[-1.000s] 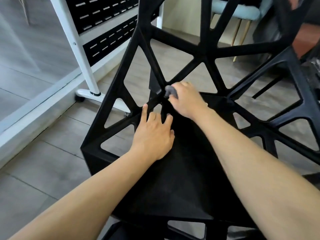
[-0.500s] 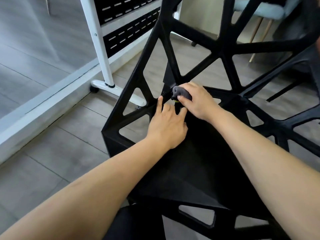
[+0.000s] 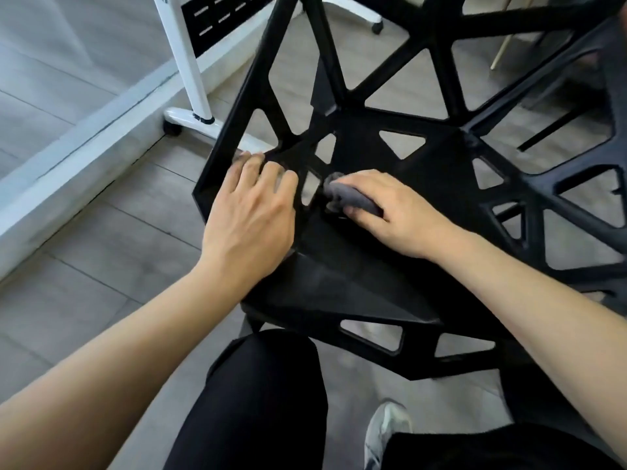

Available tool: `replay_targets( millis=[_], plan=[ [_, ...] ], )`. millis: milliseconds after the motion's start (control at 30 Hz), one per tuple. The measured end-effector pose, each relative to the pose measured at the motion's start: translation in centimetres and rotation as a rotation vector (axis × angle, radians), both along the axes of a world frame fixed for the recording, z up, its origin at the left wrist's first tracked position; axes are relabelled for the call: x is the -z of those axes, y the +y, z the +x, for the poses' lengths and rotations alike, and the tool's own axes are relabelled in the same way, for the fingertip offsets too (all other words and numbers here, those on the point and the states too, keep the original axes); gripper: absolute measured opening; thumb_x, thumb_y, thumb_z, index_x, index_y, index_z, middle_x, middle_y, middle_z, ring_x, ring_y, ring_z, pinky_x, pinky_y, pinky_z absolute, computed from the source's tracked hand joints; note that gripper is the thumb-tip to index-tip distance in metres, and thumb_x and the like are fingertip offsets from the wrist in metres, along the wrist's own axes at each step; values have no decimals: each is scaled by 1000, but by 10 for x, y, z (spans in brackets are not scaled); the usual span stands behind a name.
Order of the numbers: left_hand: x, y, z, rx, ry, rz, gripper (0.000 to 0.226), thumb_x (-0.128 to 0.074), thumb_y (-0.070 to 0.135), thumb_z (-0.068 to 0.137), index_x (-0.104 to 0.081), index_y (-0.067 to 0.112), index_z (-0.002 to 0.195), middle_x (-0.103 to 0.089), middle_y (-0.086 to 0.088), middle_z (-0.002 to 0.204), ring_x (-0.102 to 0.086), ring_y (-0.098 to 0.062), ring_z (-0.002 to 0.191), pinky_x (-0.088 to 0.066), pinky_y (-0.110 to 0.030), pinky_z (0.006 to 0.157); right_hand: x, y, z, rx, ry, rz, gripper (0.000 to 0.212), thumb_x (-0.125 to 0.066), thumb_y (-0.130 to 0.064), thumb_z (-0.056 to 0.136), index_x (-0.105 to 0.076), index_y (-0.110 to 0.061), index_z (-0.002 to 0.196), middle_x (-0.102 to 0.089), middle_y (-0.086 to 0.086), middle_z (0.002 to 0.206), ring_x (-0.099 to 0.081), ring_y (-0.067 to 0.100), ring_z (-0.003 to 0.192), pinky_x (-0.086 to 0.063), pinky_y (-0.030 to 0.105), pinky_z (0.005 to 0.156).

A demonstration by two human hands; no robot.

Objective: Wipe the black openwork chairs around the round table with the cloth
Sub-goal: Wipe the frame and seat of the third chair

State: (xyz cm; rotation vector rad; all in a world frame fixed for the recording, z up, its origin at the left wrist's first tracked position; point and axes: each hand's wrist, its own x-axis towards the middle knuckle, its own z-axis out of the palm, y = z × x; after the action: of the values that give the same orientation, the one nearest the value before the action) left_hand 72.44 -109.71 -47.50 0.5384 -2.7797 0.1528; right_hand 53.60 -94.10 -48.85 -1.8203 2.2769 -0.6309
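Nearest, a dark-trousered knee (image 3: pixel 258 395) and a pale shoe (image 3: pixel 386 432) are showing below the chair (image 3: pixel 356 286), whose solid black seat is spreading out just beyond them. On that seat, toward its far left part, the right hand (image 3: pixel 390 208) is lying knuckles up, its fingers curling round a bunched grey cloth (image 3: pixel 349 196) and pressing it down onto the plastic. The cloth is poking out to the left of the fingers, right beside a small cut-out in the seat. Just left of it, close but apart, the left hand (image 3: pixel 251 215) is resting flat on the chair's left edge, fingers straight and spread over the struts, holding nothing and seemingly steadying the frame.

Farther on, the struts are fanning up and away into the backrest, their long lines running away from the cloth. Judging by this, the right hand is the one placed to carry the wipe along those bars. Far left, a white wheeled stand (image 3: pixel 190 69) is standing on the grey floor.
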Motion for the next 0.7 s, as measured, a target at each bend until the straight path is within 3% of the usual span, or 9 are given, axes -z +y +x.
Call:
replay_targets(
  millis=[100,167,267,400,533,600,700],
  plan=[
    [2,0,0,-20,35,1,28,-39,14,100,-61,6,115,-62,-15,119,-49,-37,128,-31,-44,114,6,2,-54,345,152,37,44,-54,-36,99,-52,-21,140,-56,5,142,-52,28,128,-40,43,107],
    [4,1,1,-40,57,3,27,-40,11,100,-61,5,115,-64,-16,115,-49,-37,128,-31,-44,115,9,-3,-81,549,190,94,45,-51,-37,101,-49,-17,141,-53,11,144,-50,36,129,-39,47,105],
    [3,4,-2,-54,100,55,31,-38,1,94,-61,2,114,-64,-17,108,-52,-38,123,-31,-45,117,11,-11,-63,564,149,73,47,-49,-34,101,-48,-13,142,-50,13,147,-49,37,130,-36,47,106],
    [0,3,-1,-41,117,154,36,-32,-5,88,-60,-4,111,-59,-19,97,-55,-40,107,-29,-49,119,3,-12,34,326,-7,11,53,-50,-39,93,-56,-13,139,-54,11,144,-53,32,128,-40,44,108],
    [-12,2,-1,-15,129,307,41,-26,0,86,-56,-4,113,-58,-19,105,-48,-34,109,-31,-50,119,-9,-7,85,242,-92,-7,55,-64,-32,88,-58,-16,140,-55,7,145,-51,23,132,-36,36,112],
    [-19,4,0,18,28,326,40,-29,-1,84,-56,-4,114,-55,-21,111,-48,-35,116,-28,-49,120,-9,0,63,299,-46,38,53,-63,-34,90,-57,-18,140,-55,5,145,-52,23,131,-39,37,108],
    [-16,12,19,78,-161,271,42,-42,1,89,-51,-5,129,-51,-24,133,-47,-42,130,-22,-50,122,-4,-5,4,629,27,118,50,-53,-37,98,-52,-13,142,-52,10,148,-51,29,132,-39,41,107]
  ],
)
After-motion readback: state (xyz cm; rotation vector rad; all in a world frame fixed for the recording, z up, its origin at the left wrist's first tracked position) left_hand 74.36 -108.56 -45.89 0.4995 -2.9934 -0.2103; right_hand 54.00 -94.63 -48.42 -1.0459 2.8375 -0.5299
